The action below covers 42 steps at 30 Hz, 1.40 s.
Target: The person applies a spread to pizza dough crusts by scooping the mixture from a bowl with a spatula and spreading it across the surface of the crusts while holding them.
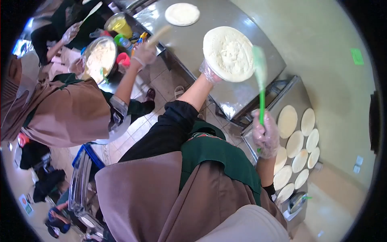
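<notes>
My left hand point(211, 74), in a clear plastic glove, supports a round pale flatbread point(229, 54) from beneath. A lumpy white patch lies in the middle of the bread's upper face. Gloved as well, my right hand point(265, 135) is wrapped round the green handle of a spatula point(262, 99). Its pale green blade, blurred, is beside the bread's right edge; whether the two touch I cannot tell. Beyond my left hand, another flatbread point(182, 14) lies on the steel table point(189, 42).
Several flatbreads point(295, 144) cover a second steel table on the right, with a metal bowl point(297, 201) at its near end. A co-worker point(66, 109) stands at left, beside a large bowl of pale mixture point(100, 58). A green note point(356, 56) is on the wall.
</notes>
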### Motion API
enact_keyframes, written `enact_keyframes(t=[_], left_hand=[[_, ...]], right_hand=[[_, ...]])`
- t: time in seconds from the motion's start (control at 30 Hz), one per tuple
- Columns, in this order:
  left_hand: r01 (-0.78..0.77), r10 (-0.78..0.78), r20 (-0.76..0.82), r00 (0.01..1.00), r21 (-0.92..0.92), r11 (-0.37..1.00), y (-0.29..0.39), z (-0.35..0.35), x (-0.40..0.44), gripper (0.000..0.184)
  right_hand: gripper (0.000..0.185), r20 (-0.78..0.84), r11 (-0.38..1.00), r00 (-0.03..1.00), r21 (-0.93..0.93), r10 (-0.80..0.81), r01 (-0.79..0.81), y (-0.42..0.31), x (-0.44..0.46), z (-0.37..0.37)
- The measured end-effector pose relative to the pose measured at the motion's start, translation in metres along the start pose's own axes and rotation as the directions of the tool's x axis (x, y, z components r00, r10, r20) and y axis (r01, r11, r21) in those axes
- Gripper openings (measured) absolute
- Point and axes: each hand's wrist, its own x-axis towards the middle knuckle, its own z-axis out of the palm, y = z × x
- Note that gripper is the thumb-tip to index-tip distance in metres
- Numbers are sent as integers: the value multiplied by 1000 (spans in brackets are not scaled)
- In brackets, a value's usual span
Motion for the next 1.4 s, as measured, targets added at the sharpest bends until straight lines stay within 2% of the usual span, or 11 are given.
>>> enact_keyframes(t=[0.2, 0.3, 0.57, 0.63, 0.83, 0.9, 0.93, 1.0, 1.07, 1.13, 1.4], left_hand=[[32, -41, -140, 989, -67, 997, 28, -4, -49, 50], [126, -143, -71, 987, -207, 970, 56, -5, -86, 55], [-329, 380, -317, 869, 204, 922, 199, -13, -182, 59], [-430, 556, -449, 699, 357, 829, 232, -9, -204, 61], [-573, 770, -355, 530, 520, 633, 300, 5, -265, 64], [-619, 700, -58, 712, 417, 665, 312, -18, -290, 64], [-622, 702, -61, 709, 416, 664, 313, -26, -298, 64], [-583, 773, 31, 633, 677, 450, 317, -38, -309, 63], [-576, 776, 3, 631, 672, 465, 318, -26, -298, 63], [-614, 880, -358, 314, 630, 475, 310, 19, -263, 63], [-672, 954, -113, 279, 687, 278, 370, 15, -244, 59]], right_hand=[[31, -82, 909, 905, -56, -417, 414, -28, 48, 23], [28, -168, 899, 884, -123, -437, 421, -30, 90, 26], [25, -424, 902, 849, -413, -314, 127, -13, 234, 26], [24, -473, 870, 826, -491, -308, 44, 0, 279, 19], [17, -423, 737, 803, -675, -420, 30, 5, 441, -10], [18, -285, 362, 823, -926, -491, -105, 2, 495, -26], [18, -284, 359, 826, -927, -488, -106, -2, 501, -15], [21, -138, -47, 865, -982, -483, -183, -17, 514, 28], [20, -137, -124, 871, -968, -471, -219, -22, 531, 52], [20, -135, -205, 882, -946, -452, -250, -17, 554, 57], [17, -41, -306, 912, -935, -409, -179, 0, 633, 103]])
